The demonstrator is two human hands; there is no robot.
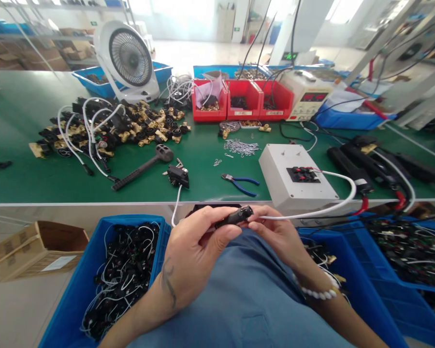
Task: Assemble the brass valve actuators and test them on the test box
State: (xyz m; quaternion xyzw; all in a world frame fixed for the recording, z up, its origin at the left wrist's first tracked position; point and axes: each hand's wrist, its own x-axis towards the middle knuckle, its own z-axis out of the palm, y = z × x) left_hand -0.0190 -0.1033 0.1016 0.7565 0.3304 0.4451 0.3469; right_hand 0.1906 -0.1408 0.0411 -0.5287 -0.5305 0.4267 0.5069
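My left hand (194, 249) and my right hand (277, 237) meet over my lap, just below the table's front edge. Both pinch a small black plastic part (235, 216) between fingers and thumbs. A white cable (311, 211) runs from the part rightward and curves up to a white box (293, 181) with black and red terminals on the green table (25, 116). A white bead bracelet circles my right wrist.
Blue bins of black wired parts sit at my left (116, 275) and right (402, 251). On the table lie blue-handled pliers (239, 183), a black hammer-like tool (143, 166), a heap of brass and black parts (108, 128), red bins (241, 99), a fan (128, 60) and a power supply (306, 99).
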